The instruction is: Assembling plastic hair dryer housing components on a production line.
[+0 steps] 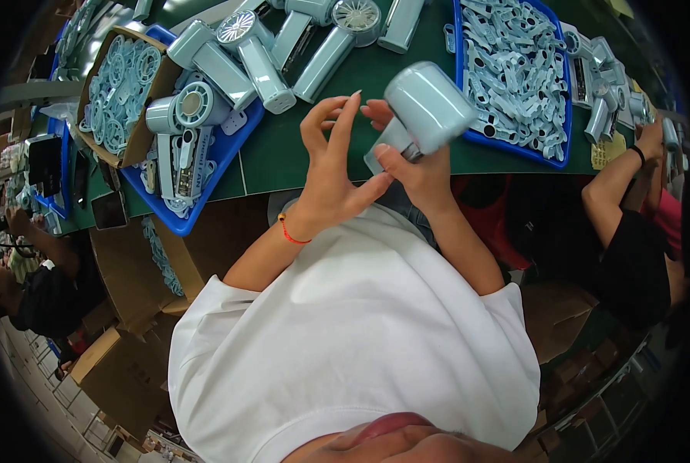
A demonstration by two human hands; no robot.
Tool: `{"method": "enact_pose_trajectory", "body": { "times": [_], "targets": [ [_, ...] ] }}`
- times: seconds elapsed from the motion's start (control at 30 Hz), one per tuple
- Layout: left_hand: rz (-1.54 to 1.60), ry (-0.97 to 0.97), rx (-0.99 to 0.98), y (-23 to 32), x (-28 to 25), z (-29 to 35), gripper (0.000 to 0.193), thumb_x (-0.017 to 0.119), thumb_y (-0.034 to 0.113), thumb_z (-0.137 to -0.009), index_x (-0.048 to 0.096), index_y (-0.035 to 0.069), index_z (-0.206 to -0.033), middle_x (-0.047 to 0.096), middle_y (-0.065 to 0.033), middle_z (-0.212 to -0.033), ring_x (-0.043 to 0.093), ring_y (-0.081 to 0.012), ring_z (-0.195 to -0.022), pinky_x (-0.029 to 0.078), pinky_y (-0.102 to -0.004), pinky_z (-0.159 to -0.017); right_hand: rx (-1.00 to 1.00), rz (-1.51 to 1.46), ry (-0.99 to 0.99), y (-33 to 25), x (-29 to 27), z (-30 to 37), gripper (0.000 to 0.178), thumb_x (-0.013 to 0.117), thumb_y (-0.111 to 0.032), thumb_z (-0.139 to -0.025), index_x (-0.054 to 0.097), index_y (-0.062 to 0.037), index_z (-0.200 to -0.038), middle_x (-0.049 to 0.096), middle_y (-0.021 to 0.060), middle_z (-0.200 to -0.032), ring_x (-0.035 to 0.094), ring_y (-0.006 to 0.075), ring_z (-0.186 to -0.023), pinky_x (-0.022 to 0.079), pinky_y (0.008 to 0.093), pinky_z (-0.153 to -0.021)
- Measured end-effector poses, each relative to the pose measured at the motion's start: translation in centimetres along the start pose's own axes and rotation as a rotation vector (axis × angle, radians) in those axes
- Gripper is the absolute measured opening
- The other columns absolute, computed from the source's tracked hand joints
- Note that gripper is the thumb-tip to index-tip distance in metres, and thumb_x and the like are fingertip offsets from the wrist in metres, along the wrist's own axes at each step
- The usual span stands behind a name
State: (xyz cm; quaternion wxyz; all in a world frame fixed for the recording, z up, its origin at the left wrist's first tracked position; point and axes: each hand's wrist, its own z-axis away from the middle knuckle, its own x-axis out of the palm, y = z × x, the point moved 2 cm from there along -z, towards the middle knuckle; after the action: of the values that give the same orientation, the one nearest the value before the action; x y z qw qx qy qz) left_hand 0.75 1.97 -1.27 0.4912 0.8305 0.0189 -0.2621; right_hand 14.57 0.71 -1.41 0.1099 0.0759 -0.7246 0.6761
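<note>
My right hand (pixel 426 171) grips the handle of a light-blue hair-dryer-shaped housing (pixel 430 106) above the table's near edge. Its round barrel tilts up and to the right, and part of the handle is hidden by my fingers. Just left of it is my left hand (pixel 331 174), fingers raised and apart with nothing in them. The left thumb reaches close to the handle's lower end; whether it touches I cannot tell. Beyond my hands, several similar housings (pixel 333 58) lie on the green table (pixel 283 154), some with round grilles.
At right stands a blue tray (pixel 569 116) heaped with small light-blue parts. A blue tray (pixel 181 225) at left holds housings and a cardboard box (pixel 140 127) of ring-shaped parts. A phone (pixel 109 210) lies at the table edge. Co-workers sit at both sides, one arm (pixel 607 193) showing at right.
</note>
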Motion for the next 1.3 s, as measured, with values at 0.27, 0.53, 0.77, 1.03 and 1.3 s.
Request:
{"method": "enact_pose_trajectory", "body": {
  "times": [0.27, 0.53, 0.77, 1.03, 1.3],
  "targets": [
    [0.081, -0.158, 0.519, 3.1, 0.2, 3.9, 0.024, 0.058, -0.006, -0.063, 0.063, 0.003, -0.085, 0.054, -0.0025, -0.068, 0.051, -0.0169, -0.061, 0.042, -0.0297, -0.055, -0.091, 0.491, -0.191, 0.9, -0.1, -1.6, 0.038, 0.073, -0.009, -0.068, 0.06, -0.0075, -0.103, 0.06, 0.0098, -0.1, 0.058, 0.0298, -0.093, 0.046, 0.0386, -0.078],
    [-0.736, -0.122, 0.176, 1.3, -1.9, -0.1, 0.061, 0.073, 0.026, -0.066, 0.054, 0.009, -0.122, 0.056, -0.005, -0.115, 0.047, -0.0236, -0.115, 0.032, -0.0455, -0.095, -0.404, 1.396, -0.423, -1.3, -0.8, -0.8, 0.069, 0.074, -0.021, -0.067, 0.046, -0.0082, -0.129, 0.053, 0.008, -0.118, 0.049, 0.0251, -0.109, 0.037, 0.0364, -0.089],
    [-0.824, -0.142, 0.194, 0.3, -1.1, -1.5, 0.052, 0.077, 0.027, -0.063, 0.059, 0.012, -0.11, 0.057, 0.0016, -0.103, 0.049, -0.0221, -0.107, 0.03, -0.0473, -0.095, -0.333, 0.995, -0.213, 0.8, -3.1, 0.6, 0.047, 0.064, -0.023, -0.081, 0.053, -0.0056, -0.123, 0.054, 0.0103, -0.119, 0.048, 0.0296, -0.108, 0.037, 0.0378, -0.093],
    [-0.713, -0.107, 0.283, -0.4, -0.8, -1.8, 0.047, 0.077, 0.025, -0.062, 0.061, 0.011, -0.103, 0.058, 0.0007, -0.1, 0.051, -0.0233, -0.101, 0.038, -0.0459, -0.085, -0.603, 1.297, -0.041, 2.1, -2.5, 1.4, 0.039, 0.055, -0.028, -0.088, 0.055, -0.0025, -0.118, 0.055, 0.0118, -0.112, 0.051, 0.0292, -0.101, 0.04, 0.0387, -0.085],
    [-0.766, -0.189, 0.336, -0.7, -1.2, -1.7, 0.052, 0.078, 0.027, -0.058, 0.06, 0.01, -0.104, 0.057, 0.0007, -0.098, 0.051, -0.0246, -0.1, 0.04, -0.0441, -0.083, -0.614, 1.293, -0.075, 2.3, -2.4, 1.4, 0.048, 0.069, -0.021, -0.073, 0.056, -0.0049, -0.117, 0.056, 0.0082, -0.112, 0.052, 0.0264, -0.1, 0.041, 0.0382, -0.083]
  ]
}}
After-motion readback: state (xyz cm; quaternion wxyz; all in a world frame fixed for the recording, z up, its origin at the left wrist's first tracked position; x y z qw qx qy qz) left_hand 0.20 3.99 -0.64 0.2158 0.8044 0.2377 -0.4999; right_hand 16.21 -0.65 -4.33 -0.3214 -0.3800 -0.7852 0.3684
